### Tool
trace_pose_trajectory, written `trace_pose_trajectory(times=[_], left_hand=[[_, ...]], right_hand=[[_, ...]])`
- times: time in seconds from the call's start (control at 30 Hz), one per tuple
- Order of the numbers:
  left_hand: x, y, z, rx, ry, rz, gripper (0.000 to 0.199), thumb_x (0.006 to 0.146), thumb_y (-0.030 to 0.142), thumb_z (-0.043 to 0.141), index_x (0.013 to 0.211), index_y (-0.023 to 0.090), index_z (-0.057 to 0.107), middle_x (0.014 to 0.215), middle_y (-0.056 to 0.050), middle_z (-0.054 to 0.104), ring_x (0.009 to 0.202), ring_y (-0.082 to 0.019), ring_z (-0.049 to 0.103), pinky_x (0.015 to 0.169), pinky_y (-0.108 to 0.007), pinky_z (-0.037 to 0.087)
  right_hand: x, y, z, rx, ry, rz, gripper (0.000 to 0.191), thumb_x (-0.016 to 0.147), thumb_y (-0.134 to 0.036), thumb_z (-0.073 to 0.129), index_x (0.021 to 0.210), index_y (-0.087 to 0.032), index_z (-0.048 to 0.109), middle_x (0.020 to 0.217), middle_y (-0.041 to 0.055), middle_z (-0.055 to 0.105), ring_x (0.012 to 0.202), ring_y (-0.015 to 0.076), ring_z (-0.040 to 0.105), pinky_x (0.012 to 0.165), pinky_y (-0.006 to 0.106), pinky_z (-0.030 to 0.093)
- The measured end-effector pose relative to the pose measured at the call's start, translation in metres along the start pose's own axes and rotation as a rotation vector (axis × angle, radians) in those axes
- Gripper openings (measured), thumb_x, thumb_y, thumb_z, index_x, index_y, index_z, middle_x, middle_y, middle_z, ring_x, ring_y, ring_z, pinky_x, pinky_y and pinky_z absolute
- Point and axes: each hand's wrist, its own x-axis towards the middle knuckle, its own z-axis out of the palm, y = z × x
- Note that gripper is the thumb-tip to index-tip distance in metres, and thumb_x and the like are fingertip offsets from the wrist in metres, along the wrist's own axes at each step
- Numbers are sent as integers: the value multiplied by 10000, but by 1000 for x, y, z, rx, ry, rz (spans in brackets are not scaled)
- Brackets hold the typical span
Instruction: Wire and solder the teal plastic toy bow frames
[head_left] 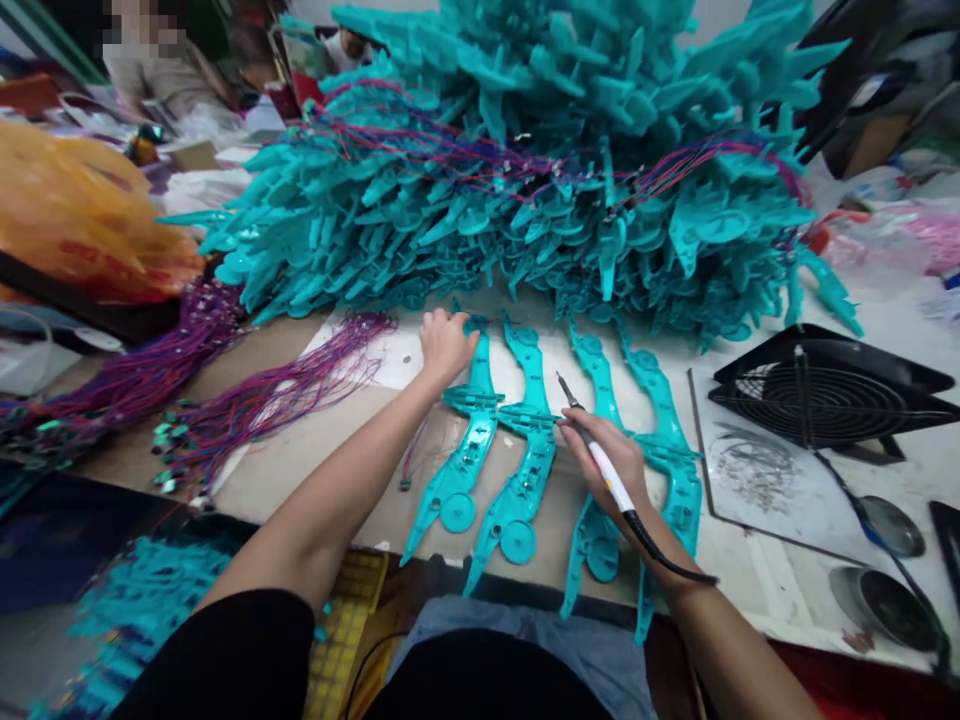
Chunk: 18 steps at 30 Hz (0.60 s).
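My right hand (609, 462) is closed around a soldering iron (611, 478), its metal tip pointing up and to the left over the table. Several long teal plastic parts (529, 465) lie side by side in front of me, each with a round disc near its lower end. At the top of the leftmost teal part (480, 430), my left hand (445, 345) has its fingers bent and pressed down; what they pinch is hidden. A short wire with a small connector (406, 483) rests left of that part.
A big heap of teal parts (480, 220) with red and purple wires rises behind. Wire bundles (277, 400) spread on the left, near an orange bag (82, 220). At right are a black fan (802, 390), a white board (772, 480) and a metal tin (885, 605).
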Motion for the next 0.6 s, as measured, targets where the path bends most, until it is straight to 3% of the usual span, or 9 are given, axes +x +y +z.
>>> trace_pose_trajectory(times=[0.17,0.3,0.47,0.6], left_hand=[[44,30,25,77,-112,170,307,826,342,586,1061,204,728,1128,-183,619,1200,-377,452,945,-462,384],[53,35,31,62,-107,214,237,837,307,556,918,197,750,1013,-132,680,1100,-297,546,949,-377,403],[41,28,30,67,17,56,369,906,301,397,1048,133,693,1102,-176,648,1125,-299,554,963,-403,406],[35,27,33,35,-44,-37,278,821,264,500,925,130,720,958,-209,689,964,-333,645,795,-403,473]], right_hand=[[-5,7,-7,40,22,14,218,906,-232,589,1115,-234,650,1000,50,720,927,180,682,847,309,546],[-4,12,-8,38,12,20,215,913,-235,572,1112,-222,653,997,62,719,917,185,686,834,314,561],[-2,11,-8,53,-29,27,200,914,-246,565,1082,-215,670,1046,70,712,965,196,685,862,318,566],[-3,9,-9,48,-46,21,205,920,-250,555,1084,-215,673,1045,75,714,969,203,686,851,322,572]])
